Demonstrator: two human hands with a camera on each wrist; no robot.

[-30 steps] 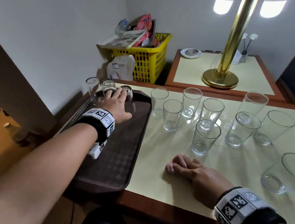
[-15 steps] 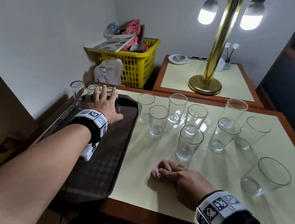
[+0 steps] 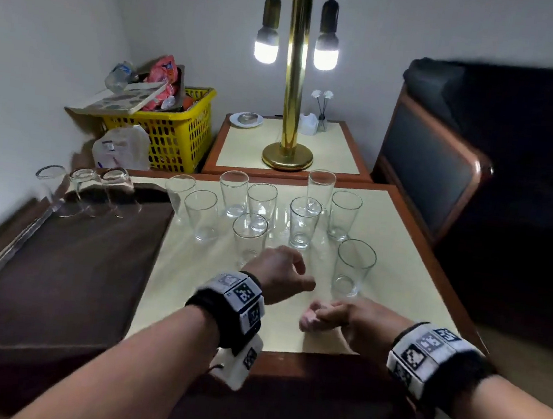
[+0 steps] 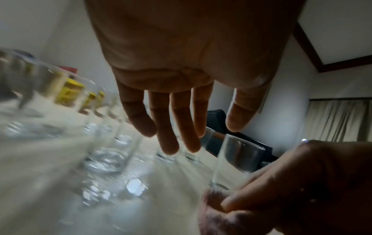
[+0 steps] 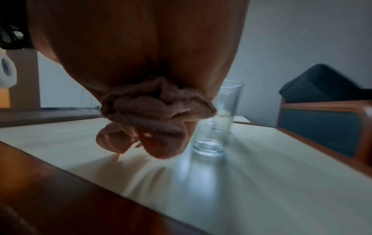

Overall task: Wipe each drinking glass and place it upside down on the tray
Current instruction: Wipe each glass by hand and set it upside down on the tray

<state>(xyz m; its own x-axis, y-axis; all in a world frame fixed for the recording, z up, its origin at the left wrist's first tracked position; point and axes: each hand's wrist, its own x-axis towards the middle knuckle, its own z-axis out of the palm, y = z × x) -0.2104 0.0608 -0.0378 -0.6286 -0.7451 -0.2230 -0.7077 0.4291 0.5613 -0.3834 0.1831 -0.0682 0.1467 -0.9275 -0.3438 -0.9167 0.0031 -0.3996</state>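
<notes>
Three glasses (image 3: pixel 84 189) stand upside down at the far end of the dark brown tray (image 3: pixel 53 280). Several upright glasses (image 3: pixel 262 204) crowd the cream tabletop (image 3: pixel 191 279). My left hand (image 3: pixel 296 266) hovers open and empty just right of the front-centre glass (image 3: pixel 248 237); its fingers (image 4: pixel 167 139) hang straight over the glasses. My right hand (image 3: pixel 328 315) rests near the front edge and grips a bunched pink cloth (image 3: pixel 309 318). The wrist view shows the cloth (image 5: pixel 157 114) balled in the fist. A lone upright glass (image 3: pixel 352 269) stands just beyond the right hand, also seen as the glass (image 5: pixel 219 120).
A brass lamp (image 3: pixel 286 155) and a small dish (image 3: pixel 245 119) sit on the side table behind. A full yellow basket (image 3: pixel 173 132) and a white bag (image 3: pixel 120 150) stand at back left. A dark chair (image 3: pixel 445 166) flanks the table's right edge.
My left hand let go of the upside-down glass on the tray and swung right to the upright glasses. The right hand kept the cloth and stayed near the front edge.
</notes>
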